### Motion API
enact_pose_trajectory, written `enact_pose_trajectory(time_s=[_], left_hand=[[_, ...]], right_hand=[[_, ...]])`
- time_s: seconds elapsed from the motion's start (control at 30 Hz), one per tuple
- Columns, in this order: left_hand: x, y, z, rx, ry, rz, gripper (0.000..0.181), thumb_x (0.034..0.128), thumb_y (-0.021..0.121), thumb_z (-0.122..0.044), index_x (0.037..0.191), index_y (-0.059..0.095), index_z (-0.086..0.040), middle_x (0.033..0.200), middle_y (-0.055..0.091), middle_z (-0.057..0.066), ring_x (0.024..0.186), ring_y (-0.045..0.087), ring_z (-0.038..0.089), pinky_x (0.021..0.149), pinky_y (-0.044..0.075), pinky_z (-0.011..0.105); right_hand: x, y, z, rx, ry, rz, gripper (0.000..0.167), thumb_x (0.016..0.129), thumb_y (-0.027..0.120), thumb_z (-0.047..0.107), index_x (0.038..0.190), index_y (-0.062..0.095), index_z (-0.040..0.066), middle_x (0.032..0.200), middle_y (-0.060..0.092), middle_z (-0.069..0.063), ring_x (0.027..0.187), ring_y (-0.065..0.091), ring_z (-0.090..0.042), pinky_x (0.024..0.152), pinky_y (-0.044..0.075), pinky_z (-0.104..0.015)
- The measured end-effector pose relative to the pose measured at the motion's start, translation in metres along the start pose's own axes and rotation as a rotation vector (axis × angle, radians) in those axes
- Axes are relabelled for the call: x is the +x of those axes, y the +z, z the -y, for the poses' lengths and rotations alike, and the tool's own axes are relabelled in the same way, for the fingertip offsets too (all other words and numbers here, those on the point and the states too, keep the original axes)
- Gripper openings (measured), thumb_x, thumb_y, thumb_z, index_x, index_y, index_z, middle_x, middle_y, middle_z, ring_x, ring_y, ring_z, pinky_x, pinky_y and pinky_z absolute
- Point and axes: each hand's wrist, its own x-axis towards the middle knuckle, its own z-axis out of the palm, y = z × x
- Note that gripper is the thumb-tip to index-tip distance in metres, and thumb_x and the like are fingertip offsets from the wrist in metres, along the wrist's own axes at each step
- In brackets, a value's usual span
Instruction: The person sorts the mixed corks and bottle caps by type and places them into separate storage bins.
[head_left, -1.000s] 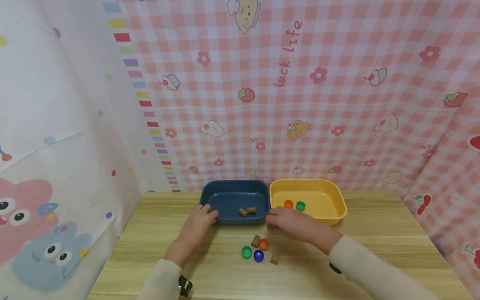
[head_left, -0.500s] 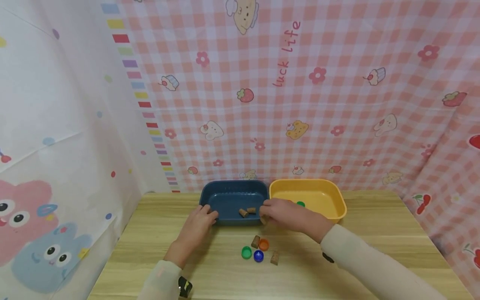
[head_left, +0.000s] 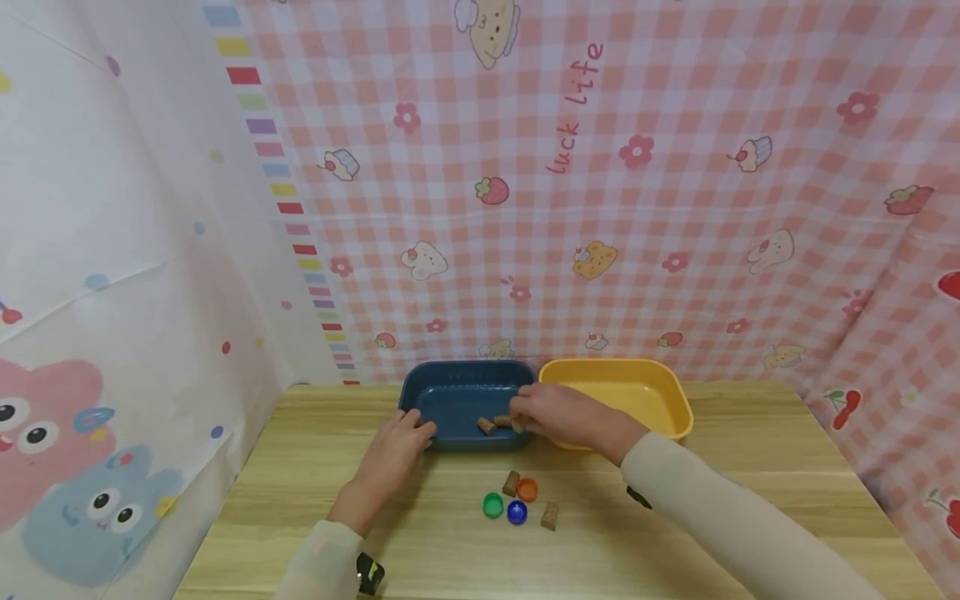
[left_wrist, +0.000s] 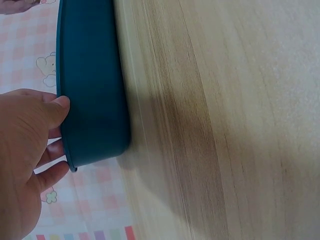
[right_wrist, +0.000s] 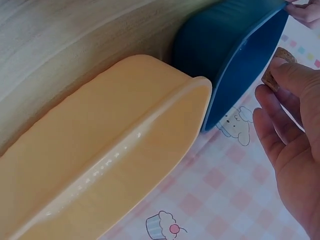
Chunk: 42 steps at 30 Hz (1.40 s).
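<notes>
My left hand (head_left: 397, 446) holds the near left rim of a dark blue tub (head_left: 450, 404). In the left wrist view the thumb presses the tub's outside wall and the other fingers reach over the rim. My right hand (head_left: 566, 412) pinches a cork (right_wrist: 286, 53) between thumb and fingers, above the right end of the blue tub. Inside that tub lie two corks (head_left: 486, 427), close to the right hand. A yellow tub (head_left: 652, 400) stands right beside the blue one, partly covered by my right hand and forearm.
In front of the tubs on the wooden table (head_left: 450, 550) are a green bottle cap (head_left: 492, 505), a blue cap (head_left: 517, 512), an orange cap (head_left: 527, 489) and two corks (head_left: 550, 516). A checked cloth (head_left: 675, 208) hangs behind.
My right hand has carried the cork left and away from me, from in front of the tubs to over the blue tub. My left hand has stayed on the rim.
</notes>
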Motion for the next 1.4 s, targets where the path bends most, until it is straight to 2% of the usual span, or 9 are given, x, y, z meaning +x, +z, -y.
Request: enact_pose_trajectory(time_s=[0.27,0.6,0.83,1.0,1.4], left_hand=[[0.0,0.001,-0.001,0.005,-0.019,0.052,0.008,0.0901,0.079,-0.014,0.091,0.072,-0.015,0.082,0.057,0.003,0.072,0.05,0.021,0.068,0.044,0.034],[-0.001,-0.002,-0.003,-0.033,0.002,-0.023,0.016,0.0851,0.083,-0.009,0.084,0.068,-0.013,0.076,0.052,0.003,0.065,0.042,0.02,0.062,0.037,0.032],[0.0,-0.004,-0.002,-0.033,0.002,-0.023,0.016,0.0853,0.083,-0.009,0.084,0.068,-0.013,0.076,0.052,0.003,0.066,0.042,0.021,0.062,0.037,0.032],[0.0,-0.003,-0.001,-0.03,0.001,-0.013,0.014,0.086,0.083,-0.01,0.085,0.069,-0.012,0.077,0.052,0.003,0.066,0.043,0.021,0.063,0.038,0.032],[-0.001,0.0,0.0,-0.028,0.013,-0.034,0.016,0.0855,0.083,-0.01,0.084,0.068,-0.013,0.076,0.051,0.003,0.066,0.044,0.021,0.062,0.037,0.032]], right_hand=[[0.011,-0.002,-0.003,-0.003,-0.029,-0.01,0.011,0.097,0.072,0.012,0.108,0.071,0.012,0.098,0.069,0.0,0.089,0.065,-0.013,0.081,0.057,-0.023],[0.025,0.006,-0.009,-0.02,0.002,0.033,0.017,0.094,0.076,0.01,0.11,0.072,0.012,0.099,0.069,-0.001,0.091,0.065,-0.015,0.084,0.057,-0.025],[0.034,0.011,-0.013,-0.023,0.039,0.062,0.015,0.094,0.075,0.009,0.108,0.073,0.013,0.098,0.068,-0.001,0.089,0.064,-0.014,0.082,0.056,-0.024],[0.041,0.012,-0.014,0.0,0.074,0.089,0.015,0.097,0.072,0.01,0.112,0.073,0.012,0.103,0.069,-0.002,0.093,0.065,-0.015,0.085,0.057,-0.026],[0.051,0.017,-0.015,-0.021,0.094,0.121,0.017,0.097,0.072,0.011,0.114,0.073,0.012,0.104,0.069,-0.003,0.093,0.065,-0.015,0.084,0.057,-0.028]])
